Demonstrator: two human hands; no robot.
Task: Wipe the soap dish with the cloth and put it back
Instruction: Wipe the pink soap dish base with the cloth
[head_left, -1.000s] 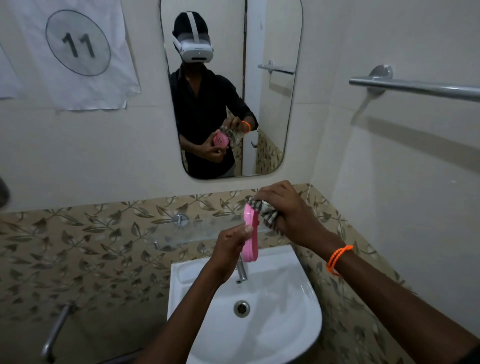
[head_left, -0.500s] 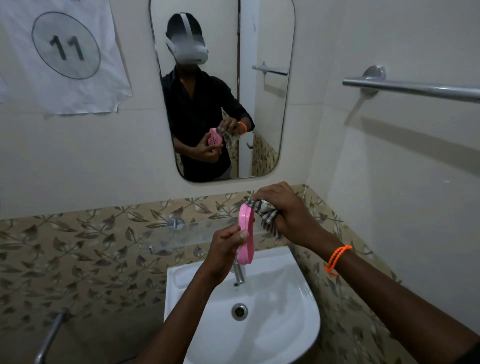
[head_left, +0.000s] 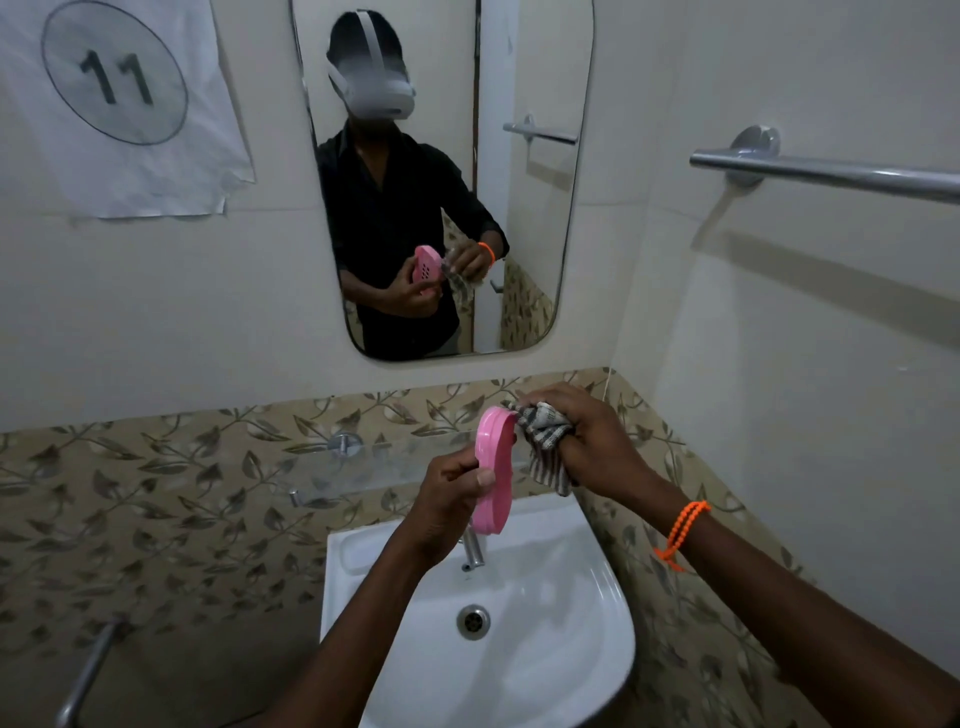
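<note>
Head view, count: one pink soap dish, one striped cloth, two hands, one white sink, one tap, one glass shelf, one mirror, one towel rail, one paper sheet marked 11, one grab bar at the near left.

Soap dish, place: held on edge, nearly upright, above the far rim of the sink and in front of the tap, just near of the glass shelf.

Left hand, pose: reaches in from the near side, fingers curled round the lower half of the dish with the thumb pressed on its near face.

Right hand, pose: comes in from the near right, an orange bead band on its wrist; fingers bunched round the cloth, holding it against the upper right edge of the dish. A loose tail of cloth hangs below the hand.

Mirror: it reflects the person, with the dish's holed face turned toward the glass; whether the cloth reaches that face is hard to judge there.

Edges and room: the right wall stands close beside the right forearm, the towel rail well above it. The sink bowl lies open below both hands, drain in its middle. The shelf runs to the left behind the left hand.
</note>
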